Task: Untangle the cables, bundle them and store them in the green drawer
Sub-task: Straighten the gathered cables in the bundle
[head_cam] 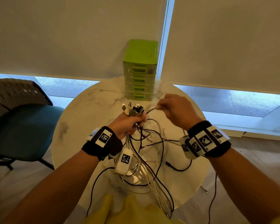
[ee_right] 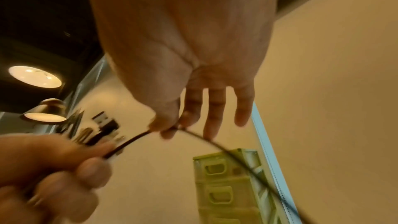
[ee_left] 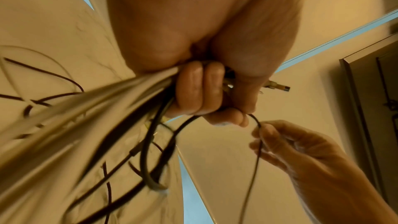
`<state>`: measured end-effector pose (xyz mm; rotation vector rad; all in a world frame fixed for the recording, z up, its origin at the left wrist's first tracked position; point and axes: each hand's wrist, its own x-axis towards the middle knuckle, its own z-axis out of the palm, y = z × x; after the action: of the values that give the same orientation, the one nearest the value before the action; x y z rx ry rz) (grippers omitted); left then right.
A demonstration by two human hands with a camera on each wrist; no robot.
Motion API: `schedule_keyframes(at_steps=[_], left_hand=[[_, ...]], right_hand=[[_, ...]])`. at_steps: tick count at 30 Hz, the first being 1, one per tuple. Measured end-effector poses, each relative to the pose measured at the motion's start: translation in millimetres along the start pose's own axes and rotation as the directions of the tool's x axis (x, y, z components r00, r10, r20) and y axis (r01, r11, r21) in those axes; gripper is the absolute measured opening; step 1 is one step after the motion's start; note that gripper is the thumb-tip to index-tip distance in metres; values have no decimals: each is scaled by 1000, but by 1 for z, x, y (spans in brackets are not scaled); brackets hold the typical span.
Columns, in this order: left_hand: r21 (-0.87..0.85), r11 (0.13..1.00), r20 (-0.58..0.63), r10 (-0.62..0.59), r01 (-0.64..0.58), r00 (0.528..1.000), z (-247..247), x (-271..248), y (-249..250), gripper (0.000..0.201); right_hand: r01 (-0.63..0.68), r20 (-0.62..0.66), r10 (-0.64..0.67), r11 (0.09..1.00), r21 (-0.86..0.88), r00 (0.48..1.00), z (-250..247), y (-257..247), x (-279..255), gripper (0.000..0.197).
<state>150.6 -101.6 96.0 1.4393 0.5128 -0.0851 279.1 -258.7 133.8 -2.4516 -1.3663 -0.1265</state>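
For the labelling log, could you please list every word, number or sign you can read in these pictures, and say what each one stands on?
No readable words or numbers.
Wristbands: black-and-white square code tags, patterns only; the tiny marks at their corners are too small to read.
White box under the left wrist: another code tag, no text.
Green drawer unit: no label visible.
Plugs: no legible markings.

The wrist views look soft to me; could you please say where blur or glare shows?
Left wrist view: the cable bundle streaks with motion blur. Right wrist view: the left hand is blurred and a ceiling lamp glares. Head view: sharp, with bright window strips.
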Motion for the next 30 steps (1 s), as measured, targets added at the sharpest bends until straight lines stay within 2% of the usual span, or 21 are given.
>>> schedule_keyframes(at_steps=[2,3,5,8,11,13,16,18,19,20,21,22,23,24,25,26,27,28,30], left_hand=[[-6,1000,23,-3,3,1000,-1,-1,-1,24],[-6,1000,23,-10,10,1000,-2,-1,-1,23],[21,999,0,-25,25,1000,-4,-1,-3,23],[-17,999,-45,-37,36,998,-6,2,-7,24],[-121,992,-56,-43,36,997,-2,3,-5,25],[-151,988,-41,-29,23,999,5,3,-1,26],[-174,985,23,-13,17,1000,18,4,9,27],[-176,984,74,3,11,997,30,5,17,27],[-174,985,94,10,6,996,38,6,21,27],[-168,986,109,17,2,994,45,7,24,28],[-160,987,124,25,-5,992,54,9,28,28],[-150,989,138,33,-12,990,64,11,31,28],[-143,989,148,41,-20,988,74,13,33,28],[-140,990,155,48,-26,987,84,15,36,28],[-142,989,159,52,-30,986,93,17,38,29],[-145,989,165,54,-30,985,102,18,39,29],[-149,988,173,54,-29,983,110,19,41,30],[-152,988,184,55,-27,981,116,19,42,30],[-153,988,202,59,-28,978,127,20,43,31]], right_hand=[[-146,-168,154,988,58,974,-15,18,2,20],[-225,-248,247,968,113,937,-23,27,3,21],[-372,-322,420,906,201,849,-36,47,3,23],[-558,-305,601,799,222,739,-47,84,-6,26],[-696,-318,712,694,184,626,-56,119,-30,25],[-782,-358,773,603,159,524,-63,139,-51,25],[-879,-421,842,441,180,337,-73,165,-83,29],[-913,-396,881,356,199,258,-75,176,-99,37],[-913,-372,889,357,199,266,-73,174,-104,41],[-884,-347,879,414,217,326,-69,168,-106,44],[-808,-303,845,520,276,440,-64,156,-107,44],[-687,-222,781,620,378,583,-57,138,-107,42],[-558,-100,683,664,498,724,-50,116,-107,40],[-476,47,553,666,575,832,-42,95,-108,39],[-441,193,411,683,583,891,-32,77,-109,42],[-424,315,291,721,548,903,-20,63,-111,48],[-408,390,219,759,508,894,-6,54,-113,53],[-395,417,195,787,473,888,8,49,-117,53],[-379,358,219,794,475,908,33,52,-128,29]])
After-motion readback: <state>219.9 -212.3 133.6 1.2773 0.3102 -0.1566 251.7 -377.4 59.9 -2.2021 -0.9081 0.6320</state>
